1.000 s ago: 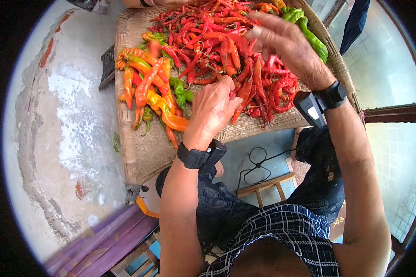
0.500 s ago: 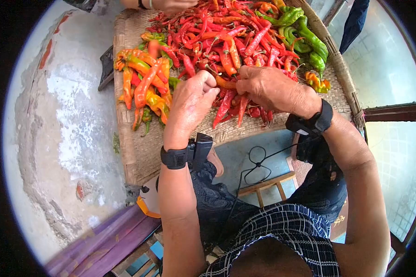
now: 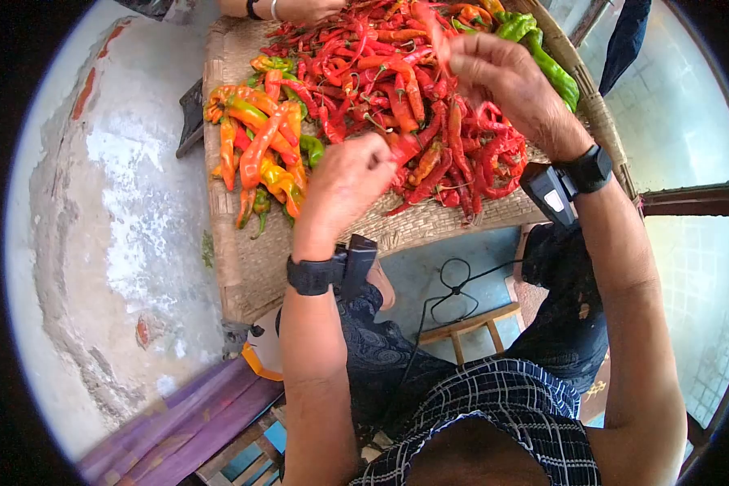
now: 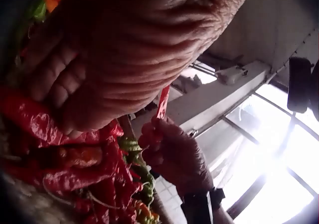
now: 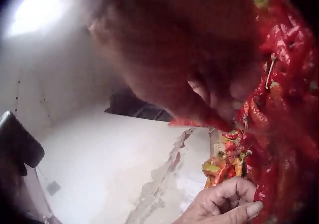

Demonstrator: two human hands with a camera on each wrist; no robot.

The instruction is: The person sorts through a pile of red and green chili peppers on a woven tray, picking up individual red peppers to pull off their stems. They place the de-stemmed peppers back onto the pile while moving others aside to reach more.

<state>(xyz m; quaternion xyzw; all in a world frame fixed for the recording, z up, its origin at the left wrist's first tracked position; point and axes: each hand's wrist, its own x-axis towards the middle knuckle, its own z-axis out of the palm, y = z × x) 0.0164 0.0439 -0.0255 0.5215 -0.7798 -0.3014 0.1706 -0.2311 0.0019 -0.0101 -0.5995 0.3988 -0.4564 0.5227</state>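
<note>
In the head view my left hand (image 3: 344, 186) is at the near edge of a heap of red chili peppers (image 3: 381, 61), fingers curled and fingertips pinching a red chili pepper (image 3: 407, 146). My right hand (image 3: 514, 89) is raised over the right side of the heap. Between its thumb and fingers it pinches another red chili, blurred in the head view; the left wrist view shows this chili (image 4: 163, 102) sticking up from the fingers. Part of the left hand (image 5: 224, 204) appears low in the right wrist view, its thumb against the peppers.
The peppers lie on a woven tray (image 3: 255, 279). Orange and yellow peppers (image 3: 259, 150) form a pile at left, larger green peppers (image 3: 551, 69) sit at back right. Another person's hand (image 3: 308, 10) reaches over the far edge. A plastered wall (image 3: 130, 202) stands at left.
My right hand came down beside the left, then rose up and right with a red chili. My left hand shifted left, then slightly back right. The other person's hand moved at the far edge.
</note>
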